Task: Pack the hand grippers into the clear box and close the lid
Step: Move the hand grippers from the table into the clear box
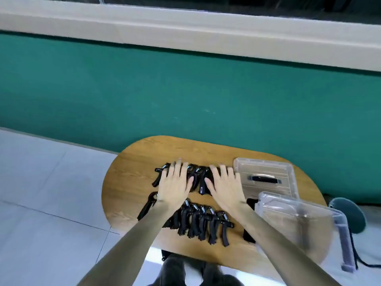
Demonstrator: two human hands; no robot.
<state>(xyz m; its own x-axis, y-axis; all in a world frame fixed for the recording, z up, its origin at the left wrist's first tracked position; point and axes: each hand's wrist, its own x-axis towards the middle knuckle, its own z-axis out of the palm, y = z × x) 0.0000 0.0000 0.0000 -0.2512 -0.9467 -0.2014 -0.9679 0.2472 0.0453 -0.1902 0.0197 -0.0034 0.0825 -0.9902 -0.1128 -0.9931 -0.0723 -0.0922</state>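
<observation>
The table (132, 168) is of wood with a visible grain and a smooth, slightly shining finish. The hand grippers (203, 221) near its front edge look like matt black plastic, each with a bright metal spring. The clear box (296, 219) at the right front corner is of transparent glossy plastic, and so is the lid (266, 168) behind it, which carries a black handle. The floor (41, 182) is pale and smooth.

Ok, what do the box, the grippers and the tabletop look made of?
Clear box: transparent glossy plastic, the table shows through it. Hand grippers: matte black handles, probably plastic or rubber, with shiny coiled metal springs. Table: wood-grain surface, satin; solid wood or laminate, cannot tell.
</observation>
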